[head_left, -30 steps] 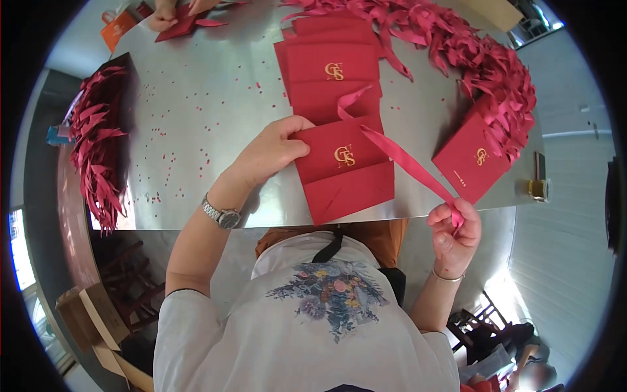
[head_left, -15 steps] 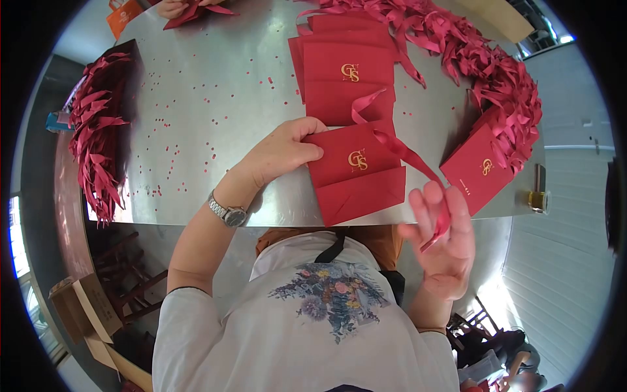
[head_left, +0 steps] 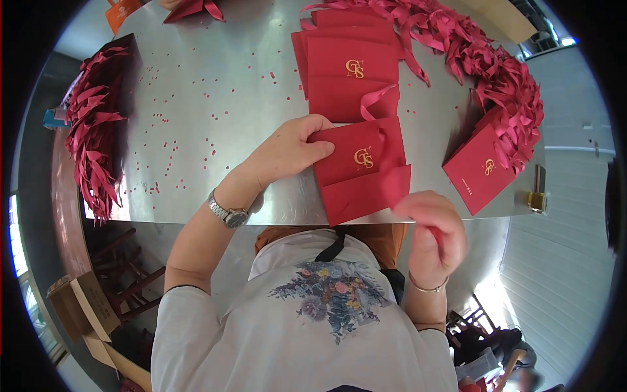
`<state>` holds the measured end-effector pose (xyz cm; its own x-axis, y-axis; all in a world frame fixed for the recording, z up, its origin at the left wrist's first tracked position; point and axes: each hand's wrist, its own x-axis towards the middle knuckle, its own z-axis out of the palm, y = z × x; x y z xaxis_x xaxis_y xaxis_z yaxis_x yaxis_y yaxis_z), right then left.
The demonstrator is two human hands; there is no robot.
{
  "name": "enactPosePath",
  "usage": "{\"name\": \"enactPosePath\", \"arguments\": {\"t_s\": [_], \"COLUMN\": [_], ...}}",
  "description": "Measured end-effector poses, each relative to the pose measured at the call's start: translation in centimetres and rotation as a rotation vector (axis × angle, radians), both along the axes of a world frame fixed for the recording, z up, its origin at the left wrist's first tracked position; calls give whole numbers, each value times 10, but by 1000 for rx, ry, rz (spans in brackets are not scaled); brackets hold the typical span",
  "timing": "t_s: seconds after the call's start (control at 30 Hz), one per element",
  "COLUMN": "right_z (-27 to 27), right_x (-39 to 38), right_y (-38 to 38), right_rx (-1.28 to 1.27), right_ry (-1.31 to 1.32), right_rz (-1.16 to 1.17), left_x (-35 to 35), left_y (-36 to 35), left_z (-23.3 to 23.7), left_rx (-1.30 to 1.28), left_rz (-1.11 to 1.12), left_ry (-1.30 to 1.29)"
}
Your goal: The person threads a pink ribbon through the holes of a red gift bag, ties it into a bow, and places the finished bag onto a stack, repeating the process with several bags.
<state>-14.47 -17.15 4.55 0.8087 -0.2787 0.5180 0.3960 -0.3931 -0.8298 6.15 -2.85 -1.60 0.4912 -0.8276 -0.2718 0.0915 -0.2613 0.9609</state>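
Note:
My left hand (head_left: 292, 149) pinches the upper left edge of a red paper bag (head_left: 346, 189), flat on the table near its front edge, with gold lettering on its face. A red ribbon (head_left: 385, 157) runs from the bag's upper part down to my right hand (head_left: 434, 225). The fingers of that hand are curled round the ribbon's end, slightly blurred, just off the bag's lower right corner. Beyond the held bag lies an overlapping stack of similar red bags (head_left: 353, 59), one ribbon loop hanging over the nearest.
A long row of ribboned bags (head_left: 506, 111) curves along the table's right side; another row (head_left: 98, 130) stands at the left. Small red dots litter the metal table (head_left: 228, 85). A small glass (head_left: 538, 201) sits at the right edge. Another person's hand (head_left: 171, 3) shows at the top.
My right hand has turned from spread fingers to curled ones, drawing the ribbon down across the bag. The left hand and bag have shifted slightly right.

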Motion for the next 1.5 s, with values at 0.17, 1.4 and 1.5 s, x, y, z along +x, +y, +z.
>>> {"name": "enactPosePath", "arguments": {"t_s": [0.17,1.4,1.5], "right_z": [-19,-79,-80], "right_x": [24,71,71], "right_y": [19,12,11], "right_rx": [264,-148,-148], "right_ry": [368,296,278], "right_rz": [-135,-287,-256], "left_x": [-5,-28,-29], "left_y": [-2,7,6], "left_z": [6,-6,-9], "left_rx": [66,128,65], "left_rz": [21,226,256], "left_ry": [-179,20,92]}}
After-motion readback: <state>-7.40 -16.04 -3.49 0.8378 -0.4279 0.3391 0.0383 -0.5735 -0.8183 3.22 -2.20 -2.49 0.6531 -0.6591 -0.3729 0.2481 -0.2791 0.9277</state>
